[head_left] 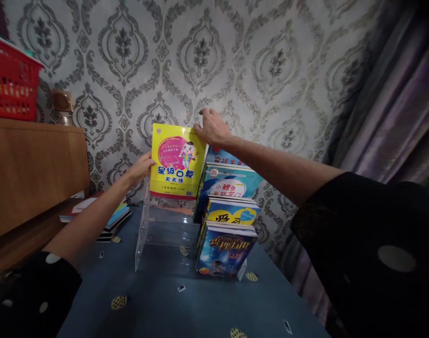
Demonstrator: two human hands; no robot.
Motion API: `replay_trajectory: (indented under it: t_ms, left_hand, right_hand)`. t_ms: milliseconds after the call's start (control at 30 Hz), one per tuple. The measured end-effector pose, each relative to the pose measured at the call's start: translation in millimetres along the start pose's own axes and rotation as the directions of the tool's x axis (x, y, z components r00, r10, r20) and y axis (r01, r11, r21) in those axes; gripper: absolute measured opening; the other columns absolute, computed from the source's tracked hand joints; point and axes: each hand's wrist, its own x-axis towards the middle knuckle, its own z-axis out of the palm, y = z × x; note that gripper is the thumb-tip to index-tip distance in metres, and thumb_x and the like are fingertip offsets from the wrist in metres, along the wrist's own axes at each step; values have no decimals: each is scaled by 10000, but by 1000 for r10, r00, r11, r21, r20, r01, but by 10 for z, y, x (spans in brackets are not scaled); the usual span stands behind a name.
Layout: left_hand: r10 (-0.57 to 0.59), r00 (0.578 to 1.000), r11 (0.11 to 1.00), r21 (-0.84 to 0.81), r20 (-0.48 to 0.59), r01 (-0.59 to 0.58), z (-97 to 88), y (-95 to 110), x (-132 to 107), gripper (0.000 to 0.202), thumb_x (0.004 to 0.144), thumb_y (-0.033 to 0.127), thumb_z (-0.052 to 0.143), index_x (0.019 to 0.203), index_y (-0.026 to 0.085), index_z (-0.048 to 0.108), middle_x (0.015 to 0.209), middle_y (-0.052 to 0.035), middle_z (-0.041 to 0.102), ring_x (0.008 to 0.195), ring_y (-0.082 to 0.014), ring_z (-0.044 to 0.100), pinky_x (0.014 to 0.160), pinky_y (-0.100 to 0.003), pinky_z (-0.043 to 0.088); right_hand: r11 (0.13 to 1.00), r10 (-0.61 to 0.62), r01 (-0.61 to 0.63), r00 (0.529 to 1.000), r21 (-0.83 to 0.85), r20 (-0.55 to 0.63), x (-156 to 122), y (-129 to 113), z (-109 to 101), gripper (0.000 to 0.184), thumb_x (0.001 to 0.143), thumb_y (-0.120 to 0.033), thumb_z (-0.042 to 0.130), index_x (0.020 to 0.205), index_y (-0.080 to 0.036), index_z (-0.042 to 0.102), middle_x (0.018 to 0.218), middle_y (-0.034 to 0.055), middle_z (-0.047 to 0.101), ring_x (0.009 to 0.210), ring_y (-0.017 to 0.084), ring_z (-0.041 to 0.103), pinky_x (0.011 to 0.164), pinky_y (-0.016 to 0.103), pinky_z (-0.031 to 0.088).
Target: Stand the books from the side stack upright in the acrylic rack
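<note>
A yellow children's book [177, 161] with a pink cover picture stands upright on the top step of a clear acrylic tiered stand [154, 234]. My left hand [141, 168] grips the book's left edge. My right hand [211, 126] holds its top right corner, fingers curled over it. To the right, three more books fill the stand's steps: a blue and white one [226, 185], a yellow and black one [232, 212], and a dark blue one [225, 251] at the front. A further blue book [223, 158] shows behind them.
The stand sits on a blue patterned tablecloth [186, 305]. A stack of books [105, 217] lies at the left. A wooden cabinet [31, 173] carries a red basket [10, 80]. Patterned wallpaper is behind, and a purple curtain [394, 103] hangs at the right.
</note>
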Motion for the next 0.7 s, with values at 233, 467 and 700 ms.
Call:
replay_trajectory:
  t_ms: [233,467,700]
  left_hand:
    - [10,1000,1000,9,12,-10,58,-31,-40,539,576,202,567,1111,187,626,915,-47,753,865,-269,717,699,-342,587]
    - [17,998,999,27,57,-19,95,11,-145,590,549,203,645,1137,179,596,985,-55,755,868,-256,713,737,-324,575]
    - [4,1000,999,36,1,-4,88,98,-97,543,610,247,629,1148,182,593,941,-52,755,809,-259,723,635,-306,566]
  right_hand:
    - [996,-85,70,905,51,416,-21,-64,-154,361,982,-374,428,837,-173,690,788,124,707,829,272,657,734,374,489]
    - [997,-74,67,871,33,485,-9,-62,-112,247,937,-309,543,752,-195,661,759,115,709,820,276,665,732,373,486]
    - [996,-79,62,919,56,387,-27,-60,-161,231,929,-241,538,728,-211,648,750,98,699,815,264,665,750,374,492]
